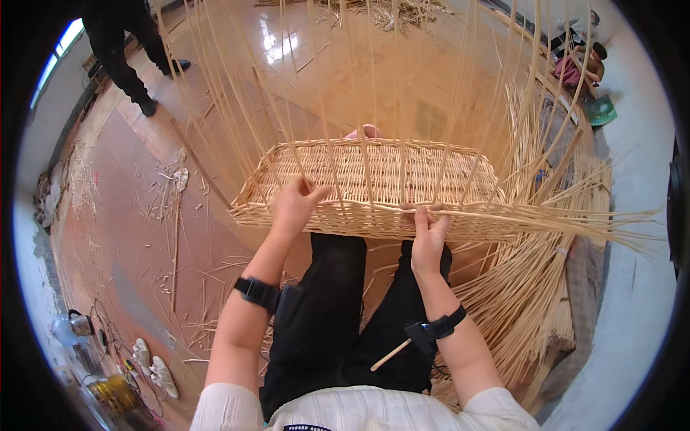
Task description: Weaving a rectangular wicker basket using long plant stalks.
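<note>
A rectangular wicker basket (pixel 388 172) with low woven sides rests across my lap. Tall, thin rods (pixel 365 86) rise from its edges. At the near wall, left of the middle, my left hand (pixel 293 207) is closed, its thumb and fingers pinching an upright rod. My right hand (pixel 430 233) grips the top of the same wall farther right, thumb towards me and fingertips over the edge. Long weaving rods (pixel 560 217) run along this edge past my right hand, their loose ends fanning out to the right.
Large bundles of rods (pixel 517 309) lie on my right beside the wall. A short stick (pixel 392 355) projects near my right wrist. Scraps litter the floor (pixel 136 237); shoes (pixel 154 366) sit lower left. One person stands far left (pixel 126 43); others sit far right (pixel 582 65).
</note>
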`<state>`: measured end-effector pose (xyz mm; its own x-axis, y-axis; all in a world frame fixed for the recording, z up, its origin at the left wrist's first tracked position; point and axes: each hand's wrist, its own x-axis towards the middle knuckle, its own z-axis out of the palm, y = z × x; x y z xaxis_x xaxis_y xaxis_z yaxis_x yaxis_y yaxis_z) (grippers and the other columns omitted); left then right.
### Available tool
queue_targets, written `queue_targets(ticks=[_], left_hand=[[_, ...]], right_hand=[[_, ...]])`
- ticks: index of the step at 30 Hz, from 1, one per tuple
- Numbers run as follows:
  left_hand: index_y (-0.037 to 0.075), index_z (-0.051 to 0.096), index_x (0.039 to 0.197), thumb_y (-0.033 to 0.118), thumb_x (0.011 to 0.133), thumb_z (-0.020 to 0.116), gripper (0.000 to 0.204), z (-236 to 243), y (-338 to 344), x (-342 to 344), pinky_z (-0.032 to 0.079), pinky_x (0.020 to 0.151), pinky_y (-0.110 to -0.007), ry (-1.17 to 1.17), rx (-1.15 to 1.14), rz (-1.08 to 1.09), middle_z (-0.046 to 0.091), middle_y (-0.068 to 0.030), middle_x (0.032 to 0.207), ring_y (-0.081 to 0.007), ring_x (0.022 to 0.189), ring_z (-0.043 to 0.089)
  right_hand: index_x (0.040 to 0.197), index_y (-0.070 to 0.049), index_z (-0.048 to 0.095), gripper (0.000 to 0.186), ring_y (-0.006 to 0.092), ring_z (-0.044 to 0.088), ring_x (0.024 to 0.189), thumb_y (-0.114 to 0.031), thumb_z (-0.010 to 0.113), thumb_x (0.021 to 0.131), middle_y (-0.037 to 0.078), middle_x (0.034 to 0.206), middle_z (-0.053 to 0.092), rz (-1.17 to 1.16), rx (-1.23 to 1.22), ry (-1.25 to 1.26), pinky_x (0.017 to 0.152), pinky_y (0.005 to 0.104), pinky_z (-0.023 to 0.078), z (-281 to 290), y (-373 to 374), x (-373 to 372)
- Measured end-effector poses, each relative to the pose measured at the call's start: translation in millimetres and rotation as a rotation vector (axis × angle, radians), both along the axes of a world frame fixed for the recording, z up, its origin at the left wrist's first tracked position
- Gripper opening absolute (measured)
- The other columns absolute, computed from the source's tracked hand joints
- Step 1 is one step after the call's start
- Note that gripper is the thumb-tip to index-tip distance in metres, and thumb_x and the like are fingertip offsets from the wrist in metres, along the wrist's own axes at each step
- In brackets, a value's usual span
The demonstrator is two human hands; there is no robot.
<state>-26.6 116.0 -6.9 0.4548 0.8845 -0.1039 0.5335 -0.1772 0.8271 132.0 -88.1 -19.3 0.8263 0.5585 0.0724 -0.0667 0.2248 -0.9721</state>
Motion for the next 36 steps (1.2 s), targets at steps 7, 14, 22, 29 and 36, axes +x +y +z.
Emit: queue_targets(ticks=[7,14,22,29,36], left_hand=[[0.000,0.069,0.091,0.033,0.097,0.056,0.036,4.0,-41.1,51.3,0.051,0.070,-0.040,-0.213,0.082,-0.236,0.069,-0.0132,0.073,-0.0293,0.073,0.068],[0.001,0.068,0.090,0.033,0.097,0.061,0.033,-39.4,-30.4,57.3,0.050,0.076,-0.034,-0.215,-0.228,-0.361,0.072,-0.0090,0.086,-0.0170,0.082,0.066],[0.004,0.064,0.087,0.034,0.083,0.078,0.033,-27.6,-39.6,48.8,0.049,0.076,-0.035,-0.178,0.118,-0.400,0.069,-0.0096,0.076,-0.0201,0.073,0.064],[0.008,0.060,0.072,0.041,0.090,0.067,0.038,-49.3,-53.0,58.6,0.034,0.081,-0.038,-0.260,0.138,-0.037,0.060,-0.0049,0.061,-0.0248,0.063,0.055],[0.007,0.062,0.074,0.048,0.083,0.072,0.043,-45.1,-32.2,41.2,0.034,0.085,-0.041,-0.243,-0.247,-0.165,0.064,-0.0092,0.070,-0.0273,0.071,0.060]], right_hand=[[0.114,-0.006,0.043,0.024,0.0116,0.061,0.086,-0.012,0.060,0.099,0.007,0.093,0.063,-0.038,-0.023,0.059,0.083,0.0275,0.048,-21.5,-0.5,0.3],[0.116,-0.003,0.049,0.025,0.0167,0.066,0.079,-0.014,0.061,0.098,0.007,0.095,0.064,-0.069,-0.157,0.170,0.073,0.0311,0.055,0.2,-0.3,-0.3],[0.111,-0.007,0.042,0.015,0.0169,0.065,0.080,-0.007,0.052,0.100,0.012,0.105,0.065,-0.055,-0.170,-0.033,0.074,0.0305,0.055,60.8,-32.9,42.4],[0.135,-0.004,0.046,0.049,0.0457,0.061,0.102,-0.006,0.061,0.088,0.028,0.114,0.061,0.132,-0.378,-1.484,0.093,0.0451,0.048,133.4,139.6,29.7],[0.141,-0.006,0.039,0.037,0.0227,0.064,0.081,-0.017,0.042,0.106,0.015,0.095,0.062,0.135,-0.109,-0.731,0.078,0.0379,0.055,98.4,77.8,25.9]])
